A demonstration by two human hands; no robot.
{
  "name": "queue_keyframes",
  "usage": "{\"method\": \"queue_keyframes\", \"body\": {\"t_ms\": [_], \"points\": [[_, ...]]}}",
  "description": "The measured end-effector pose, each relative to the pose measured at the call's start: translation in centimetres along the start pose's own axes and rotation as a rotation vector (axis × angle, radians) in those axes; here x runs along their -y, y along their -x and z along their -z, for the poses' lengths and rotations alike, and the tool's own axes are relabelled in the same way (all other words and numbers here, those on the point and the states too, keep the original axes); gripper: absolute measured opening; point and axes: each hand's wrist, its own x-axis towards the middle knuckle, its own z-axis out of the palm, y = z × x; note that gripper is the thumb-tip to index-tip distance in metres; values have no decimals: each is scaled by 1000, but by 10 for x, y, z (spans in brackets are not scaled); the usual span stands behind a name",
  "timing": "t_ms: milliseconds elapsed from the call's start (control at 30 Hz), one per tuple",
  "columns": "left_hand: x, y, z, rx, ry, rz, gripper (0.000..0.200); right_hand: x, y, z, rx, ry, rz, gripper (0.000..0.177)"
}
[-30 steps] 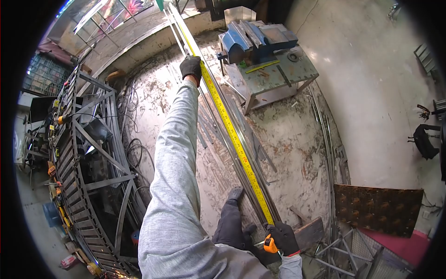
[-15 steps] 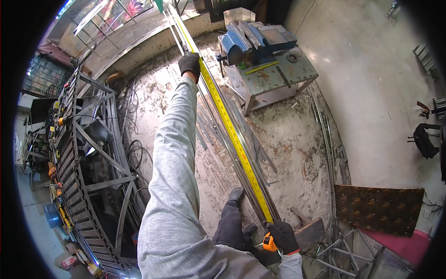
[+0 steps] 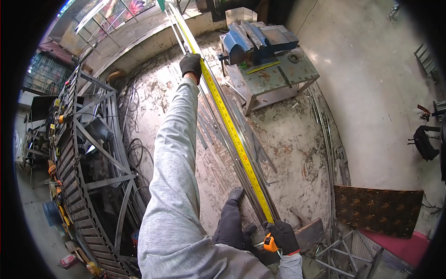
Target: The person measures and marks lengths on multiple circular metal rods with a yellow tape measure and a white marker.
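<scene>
Black-gloved right fingers [image 3: 277, 228] snug around tape measure [image 3: 270, 243] — left fingers [image 3: 188, 61] tight on bars [image 3: 250, 188]

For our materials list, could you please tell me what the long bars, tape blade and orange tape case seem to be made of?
Long bars: bare metal, perhaps steel, given their grey, shiny streaks.
Tape blade: likely thin metal, yellow-coated, as it runs straight.
Orange tape case: probably moulded plastic, from its even, bright colour; rubber is possible.

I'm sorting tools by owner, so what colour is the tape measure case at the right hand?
The tape measure case is orange, seen in the head view.
</scene>
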Motion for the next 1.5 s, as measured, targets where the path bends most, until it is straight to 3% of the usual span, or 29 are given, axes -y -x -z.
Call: {"method": "queue_keyframes", "body": {"t_ms": [133,200,233,400,633,700,800,900,1033,1100,1133,1200,1400,1433,1467,1500], "points": [[-6,8,3,-12,3,-34,26,2,3,0,-11,8,2,20],[-14,14,2,-44,382,190,25,6,5,-1,-13,16,-2,19],[-16,15,3,-44,383,189,25,8,6,-1,-10,24,11,16],[-13,9,4,-45,184,76,21,7,6,1,-2,50,47,14],[-16,11,6,-38,181,98,22,3,2,1,-12,34,13,20],[-14,7,7,8,-1,30,23,6,1,-1,-15,24,25,20],[-14,6,2,-21,122,75,26,9,1,-2,-17,-4,4,20],[14,-14,-15,-10,46,45,29,10,0,-1,-13,7,4,19],[-15,12,2,7,111,127,29,13,2,-1,-21,53,18,16],[-8,7,1,37,-321,-109,29,11,2,0,-25,50,3,13],[-7,7,0,38,-322,-109,29,7,2,1,-21,32,4,13],[-6,8,-2,33,-97,33,28,6,2,2,-16,13,4,13],[4,20,-7,137,-131,46,31,3,8,6,-9,-8,7,13],[11,23,-13,151,-31,66,28,-4,9,9,-33,26,10,12],[18,29,-22,134,386,357,26,-11,10,12,-56,59,13,12],[41,24,-34,197,281,301,25,-18,11,16,-55,58,11,12]]}}
